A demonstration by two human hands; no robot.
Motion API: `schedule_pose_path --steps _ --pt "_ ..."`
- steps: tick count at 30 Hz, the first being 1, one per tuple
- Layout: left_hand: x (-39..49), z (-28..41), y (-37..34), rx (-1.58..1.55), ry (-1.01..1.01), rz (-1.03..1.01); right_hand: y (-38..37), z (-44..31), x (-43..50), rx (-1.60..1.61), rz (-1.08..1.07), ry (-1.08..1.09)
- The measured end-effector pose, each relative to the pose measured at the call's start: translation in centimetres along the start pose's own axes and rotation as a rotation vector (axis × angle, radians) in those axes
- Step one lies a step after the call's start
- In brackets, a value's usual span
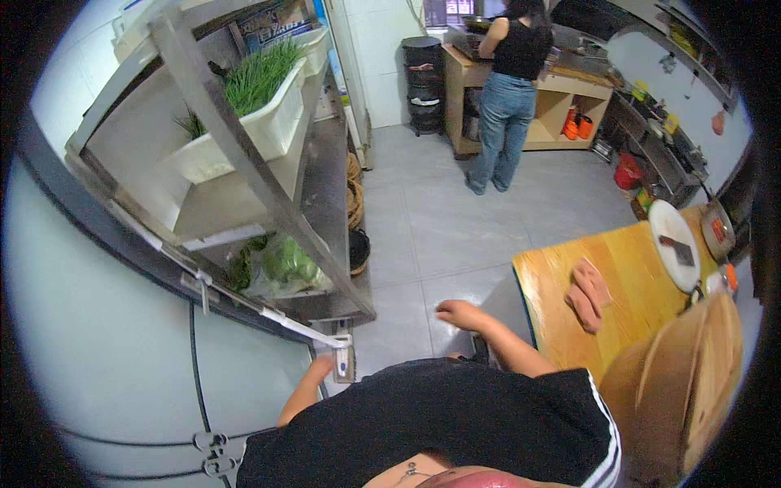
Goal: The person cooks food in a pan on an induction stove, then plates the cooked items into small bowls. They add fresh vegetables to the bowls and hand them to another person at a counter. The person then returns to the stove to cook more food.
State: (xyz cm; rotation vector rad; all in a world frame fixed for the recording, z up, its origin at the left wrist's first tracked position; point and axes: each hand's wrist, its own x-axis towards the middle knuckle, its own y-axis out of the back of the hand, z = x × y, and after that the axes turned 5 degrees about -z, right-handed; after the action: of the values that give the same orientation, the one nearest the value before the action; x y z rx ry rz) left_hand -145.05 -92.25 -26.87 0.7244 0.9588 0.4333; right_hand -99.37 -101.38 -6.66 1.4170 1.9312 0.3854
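My right hand hangs over the grey tiled floor, loosely curled, with nothing seen in it. To its right is a wooden table. A folded pink cloth lies on that table, along with a round white cutting board bearing a cleaver. My left hand is low beside the edge of a pale door panel, close to a white rod-like fitting. Its fingers are mostly hidden, so I cannot tell whether it touches anything.
A metal shelf rack on the left holds white tubs of green stalks and bagged leafy vegetables. A person faces the far counter. Black stacked bins stand there. A round wooden board leans at right.
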Motion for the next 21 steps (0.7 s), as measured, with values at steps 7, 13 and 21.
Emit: schedule_pose_path --steps 7,13,21 --pt "25.3 15.7 16.0 -0.66 -0.106 0.183 14.9 6.2 2.6 0.337 0.365 -0.258" --pt "39.3 12.2 16.0 -0.054 -0.265 -0.26 27.3 12.9 9.7 0.2 0.529 -0.331" --pt "50.0 7.7 25.1 0.164 0.138 -0.156 38.3 21.9 20.1 0.406 0.576 -0.344"
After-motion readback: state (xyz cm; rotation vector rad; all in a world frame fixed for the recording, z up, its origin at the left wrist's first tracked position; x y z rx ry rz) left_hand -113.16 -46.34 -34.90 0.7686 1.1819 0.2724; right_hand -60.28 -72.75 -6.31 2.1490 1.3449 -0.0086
